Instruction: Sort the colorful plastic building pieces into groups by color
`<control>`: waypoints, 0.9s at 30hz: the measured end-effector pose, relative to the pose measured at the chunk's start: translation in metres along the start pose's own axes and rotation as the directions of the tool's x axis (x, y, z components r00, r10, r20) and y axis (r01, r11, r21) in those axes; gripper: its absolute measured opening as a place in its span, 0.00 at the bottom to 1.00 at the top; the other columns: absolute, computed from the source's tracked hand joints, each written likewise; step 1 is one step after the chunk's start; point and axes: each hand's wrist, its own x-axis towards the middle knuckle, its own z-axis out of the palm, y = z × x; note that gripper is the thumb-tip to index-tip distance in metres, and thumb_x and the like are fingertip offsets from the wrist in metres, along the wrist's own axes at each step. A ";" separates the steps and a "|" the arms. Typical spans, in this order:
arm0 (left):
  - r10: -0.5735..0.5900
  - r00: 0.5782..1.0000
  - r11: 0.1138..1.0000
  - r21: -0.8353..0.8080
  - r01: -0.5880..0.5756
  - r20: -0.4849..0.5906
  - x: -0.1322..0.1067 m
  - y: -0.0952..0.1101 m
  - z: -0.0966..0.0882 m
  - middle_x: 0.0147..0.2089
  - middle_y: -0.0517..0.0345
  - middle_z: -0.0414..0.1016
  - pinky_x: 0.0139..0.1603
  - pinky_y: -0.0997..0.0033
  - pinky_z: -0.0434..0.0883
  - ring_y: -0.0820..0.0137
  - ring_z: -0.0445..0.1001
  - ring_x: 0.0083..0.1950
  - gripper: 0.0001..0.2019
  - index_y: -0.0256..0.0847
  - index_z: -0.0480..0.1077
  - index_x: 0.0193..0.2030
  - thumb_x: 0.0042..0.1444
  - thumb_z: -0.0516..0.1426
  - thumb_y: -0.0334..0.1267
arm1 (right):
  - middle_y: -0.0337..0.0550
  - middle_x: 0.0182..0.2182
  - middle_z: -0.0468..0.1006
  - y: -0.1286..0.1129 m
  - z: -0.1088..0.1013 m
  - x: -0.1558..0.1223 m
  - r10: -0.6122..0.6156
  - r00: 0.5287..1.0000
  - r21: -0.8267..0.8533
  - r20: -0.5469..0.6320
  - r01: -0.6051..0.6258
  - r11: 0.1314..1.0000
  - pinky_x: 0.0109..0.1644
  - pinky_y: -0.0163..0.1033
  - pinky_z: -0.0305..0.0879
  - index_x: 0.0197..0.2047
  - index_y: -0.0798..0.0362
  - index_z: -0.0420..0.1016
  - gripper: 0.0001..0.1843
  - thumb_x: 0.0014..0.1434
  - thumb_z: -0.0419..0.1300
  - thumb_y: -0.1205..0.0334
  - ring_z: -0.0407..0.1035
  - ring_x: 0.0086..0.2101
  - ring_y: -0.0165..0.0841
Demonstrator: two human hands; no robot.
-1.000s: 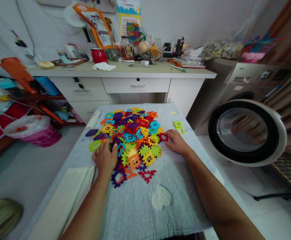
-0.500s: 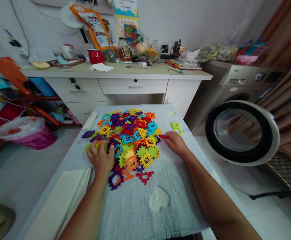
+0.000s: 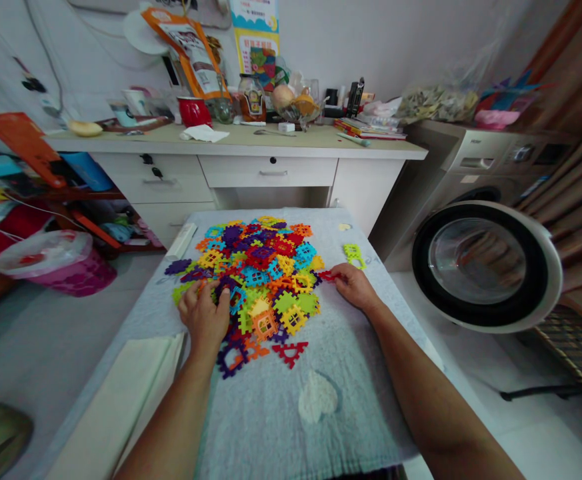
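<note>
1. Right now my left hand (image 3: 205, 319) lies palm down on the near left edge of the heap of plastic tiles (image 3: 253, 270), fingers loosely spread and curled over the pieces; I cannot tell whether any piece is actually pinched under them.
2. My right hand (image 3: 353, 287) rests at the heap's right edge, fingertips narrowed onto a red tile (image 3: 327, 275) that lies flat on the cloth; whether I grip it or only touch it, I cannot tell.
3. That heap sits in the middle of a pale blue towel (image 3: 331, 347) that covers the small table, with purple, orange, yellow, green, blue and red notched squares piled on one another.
4. Just below the heap, a red triangle piece (image 3: 291, 352) and a purple square frame (image 3: 231, 360) lie apart from the pile, close to my left wrist.
5. Beyond my right hand, a yellow-green tile (image 3: 353, 253) lies alone on the towel.
6. Left of my left forearm lies a folded cream cloth (image 3: 135, 380), along the towel's edge.
7. Across the room stands a white desk (image 3: 271, 170) crowded with jars and packets, and to my right a washing machine (image 3: 485, 267) has its round door swung open.
</note>
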 end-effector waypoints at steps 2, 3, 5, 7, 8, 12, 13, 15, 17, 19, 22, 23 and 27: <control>0.002 1.000 1.000 -0.003 -0.002 0.007 0.000 0.000 -0.001 0.63 0.41 0.68 0.71 0.50 0.55 0.54 0.63 0.67 0.21 0.41 0.75 0.53 0.63 0.51 0.50 | 0.45 0.39 0.81 0.001 0.001 -0.001 0.052 0.998 0.018 -0.028 -0.052 0.998 0.48 0.41 0.69 0.42 0.51 0.78 0.12 0.59 0.55 0.67 0.74 0.40 0.36; 0.004 1.000 1.000 -0.006 -0.004 0.010 0.000 0.001 -0.001 0.62 0.42 0.69 0.71 0.51 0.55 0.54 0.63 0.67 0.21 0.41 0.75 0.53 0.63 0.51 0.49 | 0.45 0.38 0.82 0.002 0.001 -0.001 0.071 0.997 0.035 -0.043 -0.070 0.997 0.48 0.41 0.69 0.42 0.51 0.78 0.12 0.61 0.54 0.65 0.74 0.39 0.36; 0.003 1.000 1.000 -0.013 -0.003 0.019 0.000 0.002 -0.003 0.60 0.43 0.71 0.70 0.51 0.56 0.54 0.64 0.65 0.21 0.41 0.75 0.53 0.63 0.50 0.49 | 0.44 0.38 0.82 0.003 -0.001 0.000 0.099 0.991 0.072 -0.085 -0.093 0.993 0.47 0.41 0.69 0.44 0.51 0.78 0.13 0.64 0.52 0.61 0.75 0.38 0.36; -0.003 0.999 1.000 -0.017 0.004 0.034 0.000 0.002 -0.004 0.58 0.43 0.72 0.69 0.50 0.57 0.53 0.65 0.64 0.21 0.41 0.74 0.53 0.63 0.50 0.50 | 0.43 0.35 0.82 0.006 -0.008 0.002 0.154 0.978 0.090 -0.138 -0.142 0.986 0.44 0.39 0.68 0.44 0.51 0.78 0.14 0.64 0.51 0.59 0.75 0.36 0.35; -0.006 0.999 1.000 -0.018 0.007 0.040 0.000 0.003 -0.004 0.58 0.43 0.73 0.69 0.49 0.58 0.53 0.65 0.64 0.21 0.41 0.74 0.53 0.63 0.50 0.50 | 0.41 0.32 0.81 0.008 -0.014 0.003 0.196 0.968 0.093 -0.154 -0.183 0.979 0.41 0.38 0.68 0.44 0.51 0.77 0.14 0.64 0.52 0.59 0.74 0.33 0.35; -0.008 0.999 1.000 -0.022 0.009 0.048 0.000 0.005 -0.007 0.58 0.43 0.73 0.69 0.48 0.58 0.53 0.65 0.64 0.21 0.40 0.74 0.53 0.63 0.50 0.49 | 0.35 0.22 0.76 0.019 -0.043 0.002 0.365 0.926 0.100 -0.095 -0.356 0.929 0.30 0.34 0.61 0.45 0.52 0.75 0.13 0.59 0.54 0.62 0.68 0.24 0.31; -0.008 0.999 1.000 -0.023 0.009 0.045 -0.001 0.006 -0.008 0.59 0.42 0.72 0.69 0.48 0.58 0.53 0.65 0.65 0.21 0.40 0.74 0.53 0.63 0.50 0.49 | 0.34 0.21 0.76 0.021 -0.050 0.001 0.392 0.917 0.104 -0.076 -0.384 0.917 0.29 0.33 0.60 0.44 0.52 0.75 0.12 0.58 0.54 0.63 0.67 0.23 0.30; -0.014 0.999 1.000 -0.028 0.015 0.037 -0.002 0.009 -0.009 0.61 0.41 0.70 0.70 0.48 0.57 0.52 0.64 0.66 0.21 0.40 0.74 0.53 0.63 0.50 0.49 | 0.35 0.22 0.76 0.022 -0.060 -0.005 0.426 0.903 0.115 -0.052 -0.418 0.901 0.28 0.33 0.60 0.38 0.52 0.75 0.09 0.57 0.55 0.63 0.68 0.23 0.30; -0.022 0.999 0.999 -0.032 0.023 0.035 -0.003 0.011 -0.010 0.63 0.39 0.68 0.70 0.48 0.57 0.52 0.63 0.68 0.21 0.39 0.74 0.54 0.63 0.50 0.49 | 0.36 0.22 0.76 0.021 -0.066 -0.012 0.440 0.897 0.127 -0.038 -0.432 0.893 0.29 0.33 0.61 0.35 0.52 0.74 0.07 0.57 0.55 0.63 0.68 0.24 0.30; -0.025 0.999 0.999 -0.032 0.027 0.041 -0.003 0.012 -0.012 0.65 0.39 0.67 0.70 0.48 0.57 0.51 0.62 0.69 0.22 0.39 0.74 0.54 0.63 0.50 0.50 | 0.36 0.21 0.75 0.018 -0.066 -0.020 0.444 0.896 0.126 -0.013 -0.439 0.890 0.29 0.33 0.61 0.34 0.51 0.75 0.07 0.57 0.55 0.63 0.69 0.24 0.31; -0.019 0.999 0.999 -0.029 0.021 0.051 -0.003 0.013 -0.013 0.65 0.39 0.66 0.71 0.49 0.57 0.52 0.62 0.69 0.22 0.40 0.73 0.54 0.63 0.49 0.50 | 0.35 0.22 0.75 0.014 -0.061 -0.029 0.448 0.893 0.085 0.039 -0.450 0.889 0.28 0.33 0.60 0.34 0.51 0.75 0.08 0.57 0.54 0.65 0.68 0.23 0.30; -0.019 0.998 0.999 -0.028 0.020 0.052 -0.003 0.012 -0.013 0.65 0.39 0.66 0.71 0.50 0.57 0.52 0.62 0.69 0.22 0.40 0.73 0.54 0.63 0.49 0.50 | 0.34 0.22 0.75 0.013 -0.059 -0.030 0.447 0.893 0.062 0.048 -0.449 0.891 0.28 0.33 0.60 0.35 0.51 0.75 0.08 0.58 0.54 0.65 0.67 0.23 0.29; -0.016 0.998 0.999 -0.031 0.017 0.053 -0.003 0.009 -0.010 0.64 0.38 0.66 0.71 0.49 0.56 0.52 0.61 0.69 0.23 0.39 0.73 0.55 0.64 0.49 0.50 | 0.35 0.24 0.76 0.014 -0.055 -0.029 0.411 0.911 -0.050 0.035 -0.409 0.911 0.31 0.33 0.61 0.35 0.51 0.77 0.10 0.58 0.54 0.66 0.68 0.25 0.29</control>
